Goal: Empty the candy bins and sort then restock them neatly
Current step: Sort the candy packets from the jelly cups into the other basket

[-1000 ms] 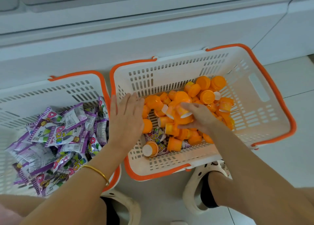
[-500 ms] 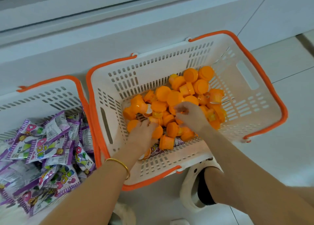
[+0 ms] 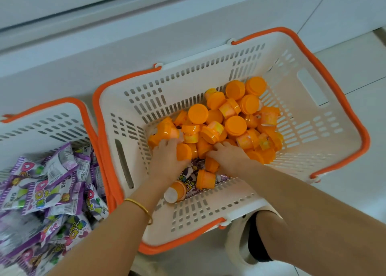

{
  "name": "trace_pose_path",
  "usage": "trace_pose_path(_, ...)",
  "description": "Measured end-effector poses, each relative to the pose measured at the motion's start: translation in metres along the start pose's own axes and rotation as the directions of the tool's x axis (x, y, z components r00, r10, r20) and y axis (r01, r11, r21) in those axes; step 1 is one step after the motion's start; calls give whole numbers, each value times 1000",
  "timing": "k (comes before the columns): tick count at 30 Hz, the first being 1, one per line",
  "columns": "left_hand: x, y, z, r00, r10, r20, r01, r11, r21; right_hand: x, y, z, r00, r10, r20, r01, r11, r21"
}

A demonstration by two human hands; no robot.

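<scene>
A white basket with an orange rim [image 3: 313,133] holds a heap of orange jelly cups [image 3: 236,125]. A few purple candy packets [image 3: 189,176] lie under the cups near the front. Both my hands are palm down in the heap. My left hand [image 3: 167,163], with a gold bangle on its wrist, presses against a cup at the heap's left side. My right hand [image 3: 228,156] is in the middle, its fingertips buried among cups. Whether either hand grips anything is hidden. A second white basket [image 3: 41,125] on the left is filled with purple candy packets [image 3: 52,188].
A long white cabinet [image 3: 146,35] runs just behind both baskets. White floor tiles [image 3: 365,171] lie to the right. My foot in a white slipper [image 3: 236,240] is under the right basket's front edge. The two baskets touch side by side.
My left hand moved from the rim between the baskets down into the orange cups. My right hand stayed in the heap and dug deeper. The view shifted right and closer.
</scene>
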State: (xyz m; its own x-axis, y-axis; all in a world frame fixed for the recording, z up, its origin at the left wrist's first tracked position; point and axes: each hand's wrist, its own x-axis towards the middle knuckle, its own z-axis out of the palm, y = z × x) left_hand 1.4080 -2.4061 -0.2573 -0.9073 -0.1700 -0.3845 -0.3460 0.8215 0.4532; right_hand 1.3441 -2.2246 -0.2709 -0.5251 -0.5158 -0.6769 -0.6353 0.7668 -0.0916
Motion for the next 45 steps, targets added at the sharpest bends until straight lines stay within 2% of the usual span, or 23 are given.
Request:
trace_pose_path(3,8,4,-19,978,-62,-201,28,985,-168,1,-7,-2,999,-13,-40,13,1000,-7)
trace_pose_path(4,10,6,-24,971,-89,-222,41,976,-213,0,-6,-3,998,-13,-65,14,1000,16)
trace_pose_path(5,11,8,-27,971,-113,-211,57,966,-252,-3,-5,-6,995,1,-99,7,997,79)
trace_pose_path(7,8,9,-27,977,-97,-190,43,961,-272,-12,4,-12,977,78,-199,-1,934,359)
trace_pose_path(9,2,5,-21,962,5,-274,-70,971,-229,-23,15,-20,930,238,-279,31,707,706)
trace_pose_path(11,-1,-1,-11,940,100,-325,-161,973,-167,-34,25,-30,827,447,-340,115,459,881)
trace_pose_path(12,-3,-2,-6,951,116,-286,-163,976,-147,-38,29,-33,773,529,-351,139,399,906)
trace_pose_path(13,-4,-2,-2,970,122,-212,-150,981,-125,-41,32,-34,728,581,-363,131,402,906)
trace_pose_path(15,-7,-3,6,988,147,-43,-150,985,-82,-45,31,-31,658,630,-413,71,494,866)
trace_pose_path(16,-7,-4,10,986,165,24,-162,984,-78,-44,29,-28,655,620,-432,64,524,850)
trace_pose_path(17,-8,-3,13,981,181,76,-175,981,-80,-44,25,-27,706,571,-418,86,517,852)
trace_pose_path(19,-5,-3,18,966,212,148,-205,977,-62,-36,14,-25,896,354,-267,78,467,881)
trace_pose_path(20,-3,-3,20,963,216,164,-213,976,-39,-29,9,-23,958,222,-178,37,522,852)
trace_pose_path(22,1,-3,23,964,209,163,-218,975,40,-13,1,-16,997,74,-23,-34,684,728)
trace_pose_path(24,4,-5,24,969,193,152,-222,954,200,1,-4,-6,992,44,121,-112,754,647)
trace_pose_path(27,3,-8,21,977,123,172,-179,916,359,12,-9,6,955,71,287,-240,754,612)
trace_pose_path(30,3,-8,24,962,52,268,-152,917,369,18,-17,12,937,139,320,-319,712,626)
trace_pose_path(34,9,-14,30,909,-17,417,-114,951,286,21,-24,19,912,203,355,-395,668,631)
trace_pose_path(37,16,-18,30,861,-29,508,-110,964,242,20,-20,20,915,211,345,-403,536,742)
trace_pose_path(39,22,-19,32,863,-21,505,-123,960,250,21,-19,22,917,228,326,-395,417,819)
trace_pose_path(42,27,-23,40,869,-40,493,-61,980,188,22,-21,19,907,240,346,-399,226,888)
trace_pose_path(44,26,-23,45,867,-65,495,-38,980,196,18,-23,14,910,228,346,-396,235,888)
trace_pose_path(45,26,-23,47,864,-75,498,-33,978,204,16,-23,13,918,223,329,-385,295,874)
